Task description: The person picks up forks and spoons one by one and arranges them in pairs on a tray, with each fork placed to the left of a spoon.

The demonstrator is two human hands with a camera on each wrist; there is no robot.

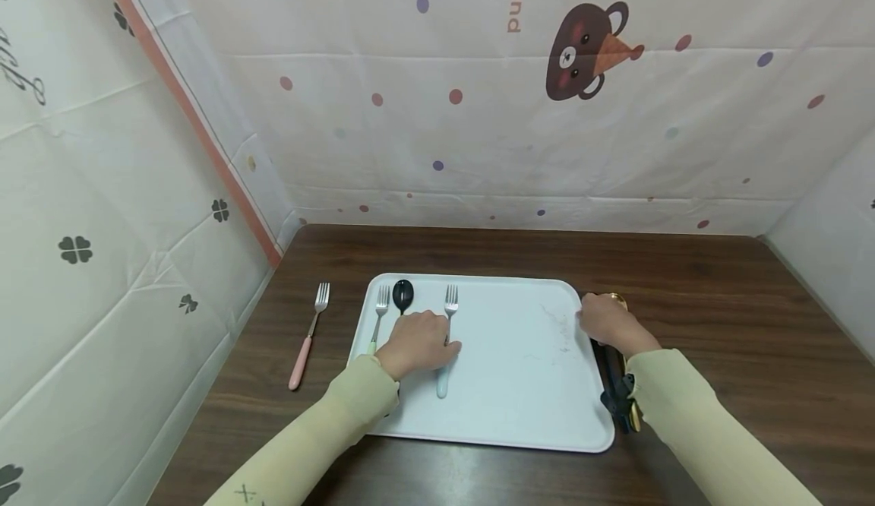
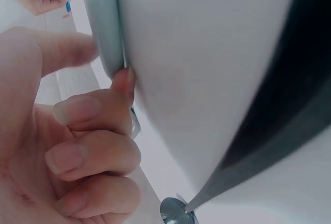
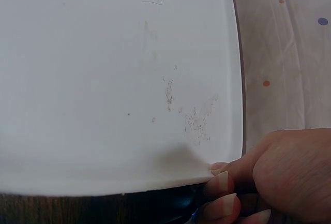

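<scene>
Laying cutlery on the tray (image 1: 519,384): left hand (image 1: 417,343) pinches the blue-handled fork (image 1: 446,339), right hand (image 1: 608,324) curls at the tray's edge; next, probably release and straighten it

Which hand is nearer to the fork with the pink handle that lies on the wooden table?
The left hand. It rests on the white tray, right of the pink-handled fork. The right hand is at the tray's far right edge, much farther away.

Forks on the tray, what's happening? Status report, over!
Left hand grips blue-handled fork on white tray. Right hand touches tray's right rim. Pink-handled fork lies left, off tray. Nothing blocking.
</scene>
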